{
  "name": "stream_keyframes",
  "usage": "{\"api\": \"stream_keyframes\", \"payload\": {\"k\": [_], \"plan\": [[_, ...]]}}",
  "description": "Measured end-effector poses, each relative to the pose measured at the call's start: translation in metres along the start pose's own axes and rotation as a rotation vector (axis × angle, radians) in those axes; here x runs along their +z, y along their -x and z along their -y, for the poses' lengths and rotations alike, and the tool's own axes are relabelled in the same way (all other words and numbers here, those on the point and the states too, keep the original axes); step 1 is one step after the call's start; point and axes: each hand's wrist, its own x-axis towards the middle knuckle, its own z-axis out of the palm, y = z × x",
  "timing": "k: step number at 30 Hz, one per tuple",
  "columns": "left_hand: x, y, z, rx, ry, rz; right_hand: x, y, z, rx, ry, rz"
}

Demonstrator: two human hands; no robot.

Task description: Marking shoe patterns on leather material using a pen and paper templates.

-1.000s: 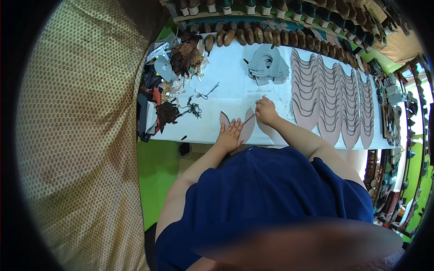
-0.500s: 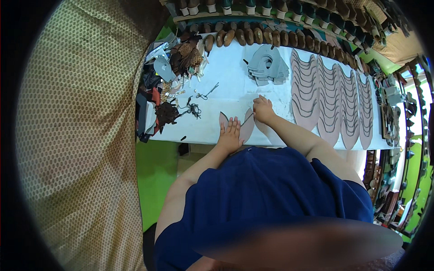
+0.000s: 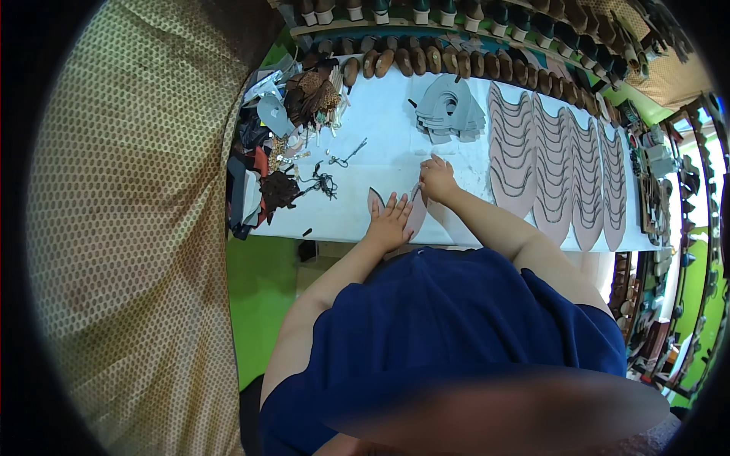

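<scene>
A pinkish, curved shoe-upper piece (image 3: 418,216) with dark-edged tips lies flat on the white table near its front edge. My left hand (image 3: 390,223) rests on it palm down, fingers spread, and covers its middle. At the piece's right tip is my right hand (image 3: 439,181), its fingers curled in and closed. Whatever those fingers hold, if anything, is hidden. Farther back stands a stack of grey cut pieces (image 3: 450,110) of a similar curved shape. To the right lie several overlapping rows of pinkish upper pieces (image 3: 511,209) with dark curved edges.
Brown shoe lasts (image 3: 419,61) line the table's back, below a shelf of heeled shoes (image 3: 423,11). A heap of scraps and trims (image 3: 277,140) fills the left end, beside dark tangled cord (image 3: 325,182). A patterned curtain (image 3: 144,228) hangs at far left.
My left hand has slid slightly right over the upper piece. My right hand has shifted a little left and away from me, staying near the piece's right tip.
</scene>
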Motion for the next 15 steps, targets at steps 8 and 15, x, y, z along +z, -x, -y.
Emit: {"api": "stream_keyframes", "payload": {"k": [8, 15], "plan": [[0.002, -0.001, -0.001, -0.02, 0.0, 0.02, -0.005, -0.012, 0.013, -0.068, 0.07, 0.032], [0.0, -0.004, -0.003, 0.003, -0.015, -0.037, -0.01, -0.012, 0.018, -0.083, 0.085, 0.044]]}}
